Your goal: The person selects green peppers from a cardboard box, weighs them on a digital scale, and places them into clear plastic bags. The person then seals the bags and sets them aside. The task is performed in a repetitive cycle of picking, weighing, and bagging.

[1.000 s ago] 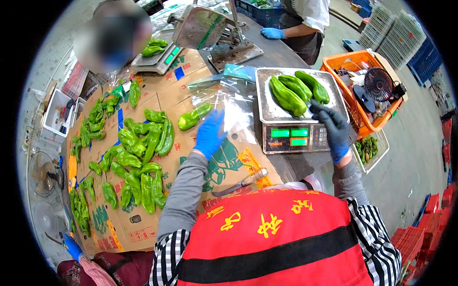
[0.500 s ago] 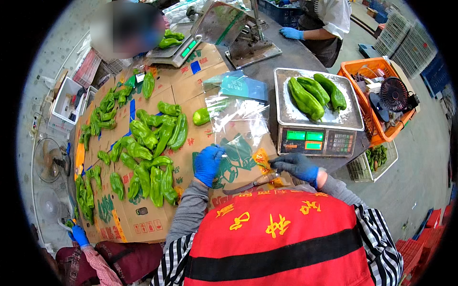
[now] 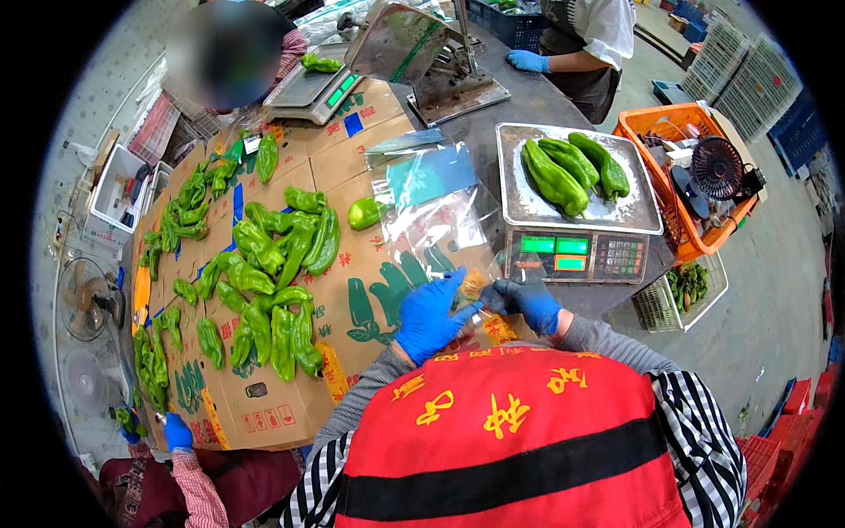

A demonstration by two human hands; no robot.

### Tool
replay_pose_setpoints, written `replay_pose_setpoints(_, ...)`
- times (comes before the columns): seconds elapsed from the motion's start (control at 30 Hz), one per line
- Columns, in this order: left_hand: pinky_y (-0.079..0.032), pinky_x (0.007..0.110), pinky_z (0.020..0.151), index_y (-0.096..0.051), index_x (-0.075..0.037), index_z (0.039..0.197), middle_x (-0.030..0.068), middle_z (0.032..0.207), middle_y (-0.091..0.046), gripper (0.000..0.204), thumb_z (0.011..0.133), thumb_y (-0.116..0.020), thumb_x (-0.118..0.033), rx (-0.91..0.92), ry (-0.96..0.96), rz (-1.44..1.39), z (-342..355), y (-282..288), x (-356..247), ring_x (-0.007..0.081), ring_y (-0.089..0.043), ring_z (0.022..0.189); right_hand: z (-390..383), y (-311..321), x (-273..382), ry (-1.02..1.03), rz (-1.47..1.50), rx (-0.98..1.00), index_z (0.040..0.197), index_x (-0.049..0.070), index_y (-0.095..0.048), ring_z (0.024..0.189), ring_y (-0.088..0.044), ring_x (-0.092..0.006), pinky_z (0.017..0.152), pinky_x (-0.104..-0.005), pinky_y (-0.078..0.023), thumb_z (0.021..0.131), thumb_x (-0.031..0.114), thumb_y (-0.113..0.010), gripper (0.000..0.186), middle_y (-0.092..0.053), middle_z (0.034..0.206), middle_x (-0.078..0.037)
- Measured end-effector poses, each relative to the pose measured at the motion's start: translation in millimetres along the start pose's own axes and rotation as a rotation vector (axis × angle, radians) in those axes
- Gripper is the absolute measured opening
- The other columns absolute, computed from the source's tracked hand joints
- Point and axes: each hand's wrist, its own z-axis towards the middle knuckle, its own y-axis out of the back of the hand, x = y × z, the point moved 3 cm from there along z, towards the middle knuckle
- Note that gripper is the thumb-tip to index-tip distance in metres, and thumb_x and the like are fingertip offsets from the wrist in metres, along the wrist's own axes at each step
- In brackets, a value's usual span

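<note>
My left hand [image 3: 429, 319], in a blue glove, and my right hand [image 3: 528, 304], in a dark glove over a blue one, meet at the near end of a clear plastic bag [image 3: 422, 220] with a teal panel, both pinching it. The bag lies on cardboard [image 3: 238, 414] beside a loose green pepper [image 3: 364, 214]. Just beyond my right hand stands a weighing scale [image 3: 572, 251] with three long green peppers [image 3: 554, 176] on its pan. Several more peppers [image 3: 264, 246] are spread across the cardboard to the left.
A steel stand [image 3: 449, 92], a second scale [image 3: 312, 101], and co-workers' gloved hands [image 3: 528, 62] [image 3: 178, 433] are round the table. At right are an orange crate [image 3: 704, 238] with a fan and a white basket [image 3: 660, 308] of greens. Fans [image 3: 84, 295] stand at left.
My right hand has left the peppers on the scale and moved down-left to the bag's near end. My left hand moved down, then rightward to join it. The bag now reaches between them.
</note>
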Motion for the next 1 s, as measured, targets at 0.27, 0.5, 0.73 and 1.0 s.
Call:
replay_pose_setpoints(0.27,-0.051,0.038,0.070,-0.055,-0.005,0.125,0.0205,0.098,-0.065,0.058,0.082,-0.066,-0.041,0.285,0.169,-0.234,12.3,-22.3,-14.2,0.0334,-0.065,0.082,-8.2,-29.9,32.8,0.115,-0.222,-0.042,0.085,0.000,-0.070,0.066,-0.061,-0.0105,0.060,-0.0252,-0.049,0.082,0.026,-0.072,0.026,-0.067,0.076,-0.005)
replay_pose_setpoints(0.5,-0.051,0.029,0.071,-0.063,-0.004,0.115,0.0141,0.097,-0.067,0.028,0.090,-0.056,-0.011,-0.079,0.396,-0.722,2.7,14.4,67.4,0.0199,-0.066,0.080,8.2,-31.5,33.8,0.215,-0.460,-0.013,0.073,-0.001,-0.068,0.058,-0.059,-0.0121,0.055,-0.0283,-0.047,0.084,0.031,-0.070,0.034,-0.066,0.066,-0.008)
replay_pose_setpoints(0.73,-0.048,0.036,0.066,-0.068,-0.005,0.102,0.0125,0.083,-0.066,0.022,0.081,-0.064,-0.012,-0.230,0.100,-0.066,13.5,58.0,-19.3,0.0264,-0.063,0.075,21.8,-44.3,24.8,0.628,-0.654,0.010,0.089,0.004,-0.066,0.075,-0.062,-0.0283,0.069,-0.0365,-0.048,0.095,0.029,-0.051,0.030,-0.062,0.079,-0.016)
replay_pose_setpoints(1.0,-0.049,0.040,0.068,-0.067,-0.007,0.095,0.0148,0.087,-0.065,0.018,0.080,-0.063,-0.016,-0.047,0.292,0.078,-5.0,23.3,50.3,0.0322,-0.063,0.078,14.1,-39.0,21.7,0.432,-0.824,0.014,0.095,0.005,-0.066,0.079,-0.063,-0.0310,0.072,-0.0371,-0.048,0.096,0.030,-0.048,0.031,-0.065,0.084,-0.016)
